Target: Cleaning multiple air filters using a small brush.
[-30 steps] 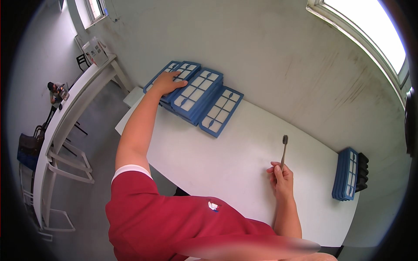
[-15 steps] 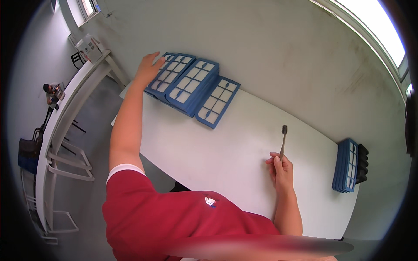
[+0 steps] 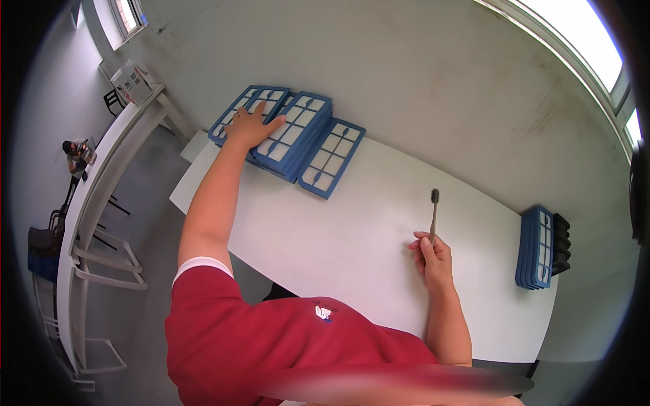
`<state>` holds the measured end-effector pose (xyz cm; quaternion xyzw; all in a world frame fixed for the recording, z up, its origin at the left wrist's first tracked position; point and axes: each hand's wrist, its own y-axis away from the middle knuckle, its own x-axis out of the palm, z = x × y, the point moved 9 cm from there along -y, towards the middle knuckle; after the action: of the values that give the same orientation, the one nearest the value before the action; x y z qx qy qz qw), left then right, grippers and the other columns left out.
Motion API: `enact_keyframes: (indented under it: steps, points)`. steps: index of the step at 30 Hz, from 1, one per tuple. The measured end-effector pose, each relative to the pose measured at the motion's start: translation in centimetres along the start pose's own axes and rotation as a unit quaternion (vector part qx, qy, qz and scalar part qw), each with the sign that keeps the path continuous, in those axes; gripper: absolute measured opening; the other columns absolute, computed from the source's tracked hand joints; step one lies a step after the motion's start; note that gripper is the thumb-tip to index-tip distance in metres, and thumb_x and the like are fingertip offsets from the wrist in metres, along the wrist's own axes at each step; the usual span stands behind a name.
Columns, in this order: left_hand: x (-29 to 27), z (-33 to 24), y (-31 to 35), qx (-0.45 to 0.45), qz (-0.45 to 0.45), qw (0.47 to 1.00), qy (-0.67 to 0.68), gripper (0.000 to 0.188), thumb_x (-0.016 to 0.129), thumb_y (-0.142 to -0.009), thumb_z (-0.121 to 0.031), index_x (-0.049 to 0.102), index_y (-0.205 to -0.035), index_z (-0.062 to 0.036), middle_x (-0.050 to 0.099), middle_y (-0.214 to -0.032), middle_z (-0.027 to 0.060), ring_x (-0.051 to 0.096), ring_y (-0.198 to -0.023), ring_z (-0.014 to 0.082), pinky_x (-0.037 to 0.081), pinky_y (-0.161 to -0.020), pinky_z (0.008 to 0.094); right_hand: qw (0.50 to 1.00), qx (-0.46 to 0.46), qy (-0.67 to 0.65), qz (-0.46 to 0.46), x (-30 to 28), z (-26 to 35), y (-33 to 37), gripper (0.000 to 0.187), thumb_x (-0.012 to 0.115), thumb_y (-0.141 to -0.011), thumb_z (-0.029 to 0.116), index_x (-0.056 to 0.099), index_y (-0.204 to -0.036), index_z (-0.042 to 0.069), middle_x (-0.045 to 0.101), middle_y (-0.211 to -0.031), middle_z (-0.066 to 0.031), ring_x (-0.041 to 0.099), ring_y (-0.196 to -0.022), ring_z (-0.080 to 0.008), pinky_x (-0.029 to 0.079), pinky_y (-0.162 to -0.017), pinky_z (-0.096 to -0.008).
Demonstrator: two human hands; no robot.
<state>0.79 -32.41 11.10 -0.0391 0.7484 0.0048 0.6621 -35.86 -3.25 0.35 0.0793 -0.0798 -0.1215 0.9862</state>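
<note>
At the far left of the table lie stacks of blue-framed filter panels with white gridded faces. My left hand [image 3: 252, 128] rests with fingers spread over the left filter panels [image 3: 272, 99], its fingertips also reaching the edge of the middle stack of filter panels [image 3: 305, 120]. Part of those panels is hidden beneath the hand. One more filter panel [image 3: 334, 158] leans against or lies beside the middle stack on its right. Over the table's right half, my right hand [image 3: 435, 262] grips a toothbrush [image 3: 433, 215] by its handle, dark bristle head pointing up and away.
A white table [image 3: 325, 250] stands against the grey wall. Upright at its right end is another row of blue filter panels [image 3: 536, 247] beside black ridged parts [image 3: 560, 243]. To the left are a long white bench [image 3: 112, 155], a carton [image 3: 132, 82] and a distant person [image 3: 80, 155].
My left hand has moved right, from the outer edge of the left panels onto their faces. Those panels sit slightly further left. My right hand still holds the toothbrush in nearly the same place.
</note>
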Motion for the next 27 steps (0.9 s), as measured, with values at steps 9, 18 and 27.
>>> enact_keyframes:
  steps: [9, 18, 27]
  points:
    - [0.4, -0.1, -1.0, 0.035, -0.036, 0.999, -0.011, 0.073, 0.05, -0.075, -0.067, 0.044, -0.134, -0.0247, 0.03, -0.141, 0.0216, 0.032, -0.128, 0.041, 0.029, -0.101, 0.0541, 1.0, 0.008, -0.013, 0.007, 0.2, -0.2, -0.1, 0.024, 0.049, -0.095, 0.022, 0.06, -0.105, 0.003, 0.061, -0.081, -0.002, 0.046, -0.058, -0.003, 0.036, -0.046, -0.0168]
    - [0.5, -1.1, -1.3, 0.089, -0.028, 0.996, 0.009, 0.063, 0.049, -0.082, -0.057, 0.042, -0.135, -0.0243, 0.032, -0.142, 0.0193, 0.028, -0.131, 0.0396, 0.027, -0.103, 0.0532, 1.0, 0.004, 0.006, 0.006, 0.3, 0.2, -0.1, 0.024, 0.048, -0.095, 0.021, 0.059, -0.104, 0.002, 0.061, -0.08, -0.0023, 0.046, -0.056, -0.0033, 0.034, -0.043, -0.0174]
    - [-6.6, -2.9, 1.6, 0.245, -0.22, 0.932, 0.148, 0.06, 0.048, -0.088, -0.046, 0.038, -0.136, -0.0108, 0.038, -0.136, 0.0207, 0.031, -0.129, 0.0378, 0.026, -0.105, 0.0477, 0.999, -0.022, 0.02, -0.035, -0.7, 0.0, 0.8, 0.028, 0.045, -0.095, 0.024, 0.059, -0.104, 0.001, 0.062, -0.079, -0.0039, 0.045, -0.054, -0.0049, 0.034, -0.042, -0.0193]
